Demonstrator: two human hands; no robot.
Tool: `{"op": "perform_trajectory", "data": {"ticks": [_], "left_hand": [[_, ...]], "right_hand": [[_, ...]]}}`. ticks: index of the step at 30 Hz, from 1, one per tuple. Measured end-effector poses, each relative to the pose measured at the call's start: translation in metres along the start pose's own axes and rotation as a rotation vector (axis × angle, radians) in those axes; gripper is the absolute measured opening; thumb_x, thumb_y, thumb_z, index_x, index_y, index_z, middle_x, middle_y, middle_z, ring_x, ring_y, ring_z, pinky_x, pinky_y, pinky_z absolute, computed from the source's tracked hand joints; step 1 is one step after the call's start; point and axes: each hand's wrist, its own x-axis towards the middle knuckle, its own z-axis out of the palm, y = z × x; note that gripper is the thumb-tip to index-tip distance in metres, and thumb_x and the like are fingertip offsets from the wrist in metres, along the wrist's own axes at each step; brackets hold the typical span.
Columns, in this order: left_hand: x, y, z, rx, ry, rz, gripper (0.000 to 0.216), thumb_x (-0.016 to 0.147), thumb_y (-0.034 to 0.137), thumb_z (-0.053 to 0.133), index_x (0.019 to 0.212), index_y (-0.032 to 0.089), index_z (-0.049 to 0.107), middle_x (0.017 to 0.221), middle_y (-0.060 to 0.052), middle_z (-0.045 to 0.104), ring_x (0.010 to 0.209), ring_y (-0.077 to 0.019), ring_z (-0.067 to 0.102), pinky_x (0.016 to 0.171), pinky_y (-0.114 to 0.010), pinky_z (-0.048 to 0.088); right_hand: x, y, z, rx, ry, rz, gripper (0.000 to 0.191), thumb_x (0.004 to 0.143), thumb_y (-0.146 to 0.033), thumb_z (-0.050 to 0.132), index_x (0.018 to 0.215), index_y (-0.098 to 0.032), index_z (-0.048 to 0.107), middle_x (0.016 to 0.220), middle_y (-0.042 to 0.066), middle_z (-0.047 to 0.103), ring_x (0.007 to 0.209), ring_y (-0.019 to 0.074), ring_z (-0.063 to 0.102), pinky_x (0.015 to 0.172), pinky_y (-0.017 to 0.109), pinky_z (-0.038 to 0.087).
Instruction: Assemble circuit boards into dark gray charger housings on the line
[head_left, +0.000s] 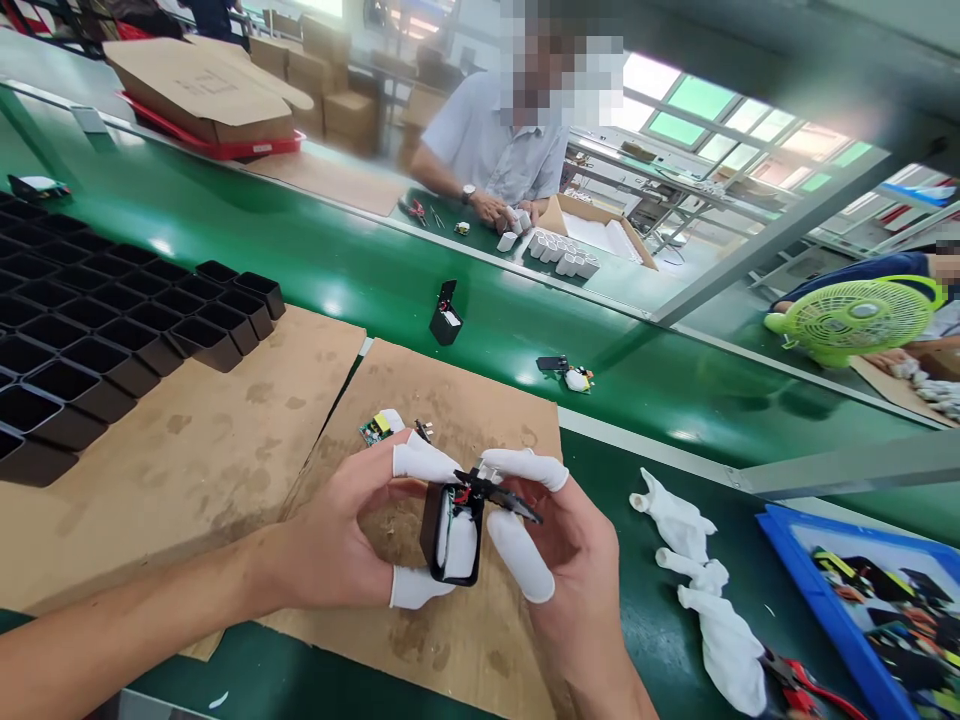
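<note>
Black rectangular open-topped plastic box point(431, 532) above stained brown cardboard sheet point(487, 405).
Grasped in left hand point(352, 530), with thin black plastic lid point(514, 501) pinched in right hand point(574, 540), tilted over opening near red wires point(463, 494).

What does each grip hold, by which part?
Left grip: black rectangular plastic case, by opposite sides. Right grip: flat black plastic cover, apparently near its metal prongs.

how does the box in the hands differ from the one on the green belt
The held box sits in the left hand; the belt box stands untouched. The held box's lid tilts in the right hand; the belt box's lid stands up. Both boxes are black and open, showing white inside.
</note>
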Motion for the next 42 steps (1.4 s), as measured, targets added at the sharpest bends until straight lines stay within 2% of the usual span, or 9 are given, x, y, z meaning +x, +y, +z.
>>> {"op": "perform_trajectory", "data": {"ticks": [3,10,14,18,23,26,31,36,42], "left_hand": [[0.001,-0.003,-0.002,0.04,0.021,0.023,0.074,0.077,0.011,0.097,0.141,0.035,0.069,0.127,-0.007,0.077,0.114,-0.0298,0.08,0.117,-0.058,0.065],[0.006,-0.006,-0.005,0.086,0.021,0.075,0.07,0.079,0.005,0.089,0.142,0.031,0.071,0.131,-0.009,0.076,0.122,-0.0268,0.075,0.115,-0.048,0.064],[0.008,-0.006,-0.005,0.096,0.034,0.146,0.073,0.076,0.001,0.084,0.141,0.03,0.072,0.127,-0.009,0.076,0.116,-0.0256,0.074,0.101,-0.04,0.068],[0.007,-0.009,-0.004,0.067,0.028,0.115,0.072,0.076,0.0,0.086,0.141,0.029,0.073,0.129,-0.011,0.075,0.118,-0.0263,0.073,0.101,-0.041,0.068],[0.007,-0.012,-0.004,-0.055,0.037,0.035,0.068,0.076,0.006,0.095,0.135,0.029,0.071,0.125,-0.009,0.074,0.115,-0.0247,0.074,0.101,-0.041,0.07],[0.009,-0.012,-0.004,-0.098,0.05,0.021,0.064,0.074,0.007,0.096,0.13,0.028,0.072,0.123,-0.009,0.072,0.116,-0.0254,0.074,0.1,-0.042,0.071],[0.011,-0.01,-0.005,-0.131,0.051,0.027,0.062,0.075,0.005,0.094,0.129,0.027,0.074,0.124,-0.008,0.072,0.115,-0.0243,0.074,0.1,-0.04,0.071],[0.012,-0.007,-0.006,-0.127,0.054,0.008,0.057,0.076,0.005,0.092,0.126,0.025,0.074,0.123,-0.008,0.071,0.115,-0.0247,0.075,0.102,-0.043,0.071],[0.011,-0.01,-0.009,-0.003,0.022,0.049,0.064,0.076,0.005,0.088,0.134,0.028,0.074,0.128,-0.011,0.071,0.12,-0.0282,0.072,0.102,-0.047,0.07]], "right_hand": [[-0.001,0.0,0.002,0.005,-0.032,0.04,0.018,0.104,-0.029,0.08,0.122,-0.033,0.081,0.114,0.004,0.081,0.1,0.0201,0.076,0.095,0.031,0.066],[-0.003,0.003,0.009,-0.003,-0.14,0.027,0.058,0.083,-0.018,0.096,0.133,-0.037,0.074,0.118,0.001,0.07,0.104,0.0199,0.069,0.096,0.031,0.061],[-0.003,0.005,0.012,0.015,-0.135,0.048,0.052,0.082,-0.018,0.096,0.126,-0.035,0.074,0.117,0.001,0.067,0.103,0.0203,0.067,0.095,0.032,0.061],[-0.004,0.009,0.014,0.027,-0.115,0.068,0.052,0.083,-0.026,0.099,0.127,-0.034,0.073,0.121,0.003,0.068,0.105,0.0217,0.067,0.094,0.033,0.061],[-0.003,0.007,0.014,0.119,-0.095,0.109,0.028,0.105,-0.049,0.077,0.128,-0.033,0.075,0.127,0.006,0.071,0.116,0.0263,0.069,0.097,0.036,0.062],[-0.003,0.004,0.014,0.178,-0.114,0.104,0.025,0.11,-0.049,0.069,0.13,-0.035,0.075,0.128,0.006,0.071,0.12,0.0266,0.068,0.097,0.035,0.061],[-0.004,0.005,0.014,0.15,-0.131,0.053,0.029,0.108,-0.046,0.074,0.135,-0.037,0.074,0.123,0.006,0.067,0.114,0.0252,0.066,0.1,0.037,0.058],[-0.005,0.006,0.013,0.135,-0.137,0.045,0.031,0.107,-0.045,0.074,0.137,-0.035,0.072,0.132,0.009,0.067,0.123,0.0286,0.065,0.1,0.04,0.059],[-0.004,0.009,0.016,0.079,-0.133,0.0,0.051,0.09,-0.035,0.093,0.136,-0.036,0.071,0.128,0.006,0.065,0.115,0.0257,0.066,0.098,0.039,0.061]]}}
